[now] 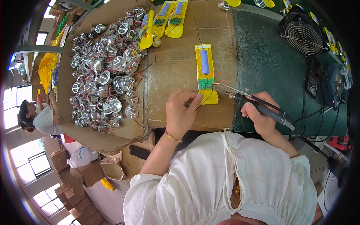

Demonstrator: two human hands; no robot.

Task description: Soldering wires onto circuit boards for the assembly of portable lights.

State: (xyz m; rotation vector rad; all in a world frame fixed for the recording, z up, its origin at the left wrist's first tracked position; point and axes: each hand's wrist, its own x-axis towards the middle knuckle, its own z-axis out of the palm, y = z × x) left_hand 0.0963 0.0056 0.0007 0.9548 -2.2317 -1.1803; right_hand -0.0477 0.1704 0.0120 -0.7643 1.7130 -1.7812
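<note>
A yellow plastic housing (pixel 210 98) lies on the cardboard in front of me. It carries a purple cylindrical battery (pixel 204 62) and a small green circuit board (pixel 206 84), with thin red wires beside the board. My left hand (pixel 182 111) is at the housing's lower left, thumb and finger pinched on a thin black wire (pixel 208 99) that runs to the board. My right hand (pixel 262 114) grips a soldering iron (pixel 272 113) with a thin metal feed tube along it. Its tip is at the board's right edge; whether it touches is too small to tell.
A cardboard box (pixel 112 144) full of silver reflector cups (pixel 105 77) stands at left. Several yellow housings with batteries (pixel 176 18) lie at the far edge. A black fan (pixel 303 35) and a blue soldering station (pixel 332 88) with trailing cables are at right. Another person (pixel 43 118) is far left.
</note>
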